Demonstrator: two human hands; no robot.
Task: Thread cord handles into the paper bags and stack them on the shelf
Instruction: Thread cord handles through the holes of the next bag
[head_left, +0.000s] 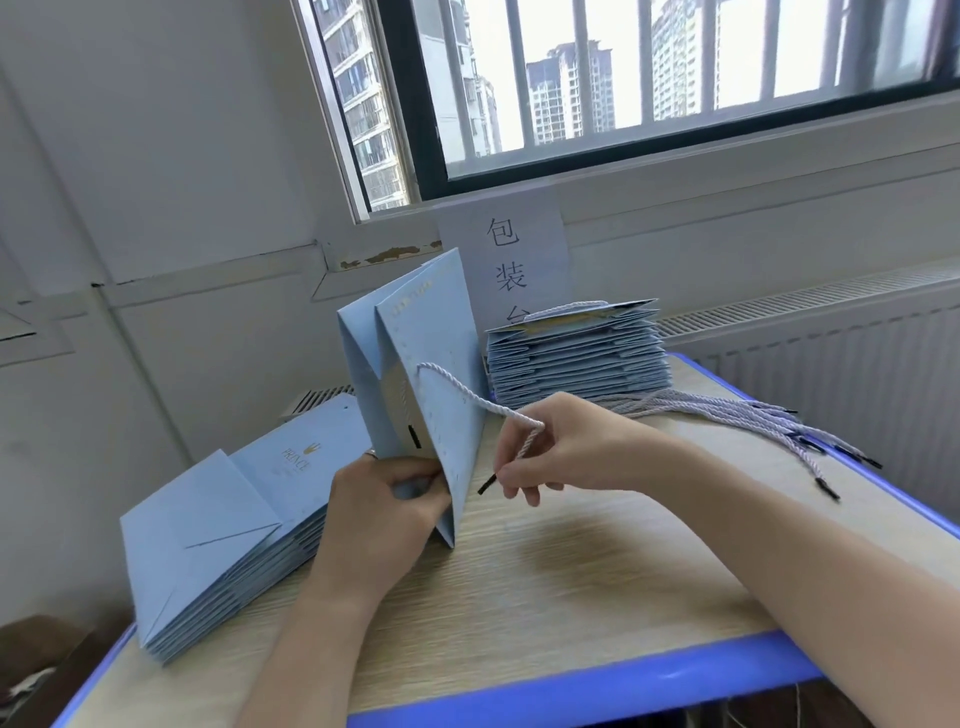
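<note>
Bag: a light blue paper bag (441, 332) stands tilted on the table (571, 587), left of centre, its panels spread in a narrow V.
Left hand: the left hand (384, 512) grips the bag's near lower edge, fingers curled round the card, steadying it.
Right hand: the right hand (561, 447) pinches the cord (475, 399) just above its black tip (487, 484), with the slack looped over the forefinger.
Cord path: it runs from the right hand up and left to a hole high in the near panel; a dark mark inside the bag may be its other tip, though that is hard to tell.
Bag handling: probably light, stiff card that creases if squeezed, so hold it by an edge or fold near the hole.
Cord handling: soft, limp twisted rope; only the hard tip will push through, so pinching close behind it seems best.
Unthreaded stack: flat bags (208, 545) lie near left.
Finished stack: bags with handles (576, 353) sit far, right of centre.
Spare cords: a loose bundle (727, 415) lies on the right, beside the finished stack.
Shelf: not in view.
</note>
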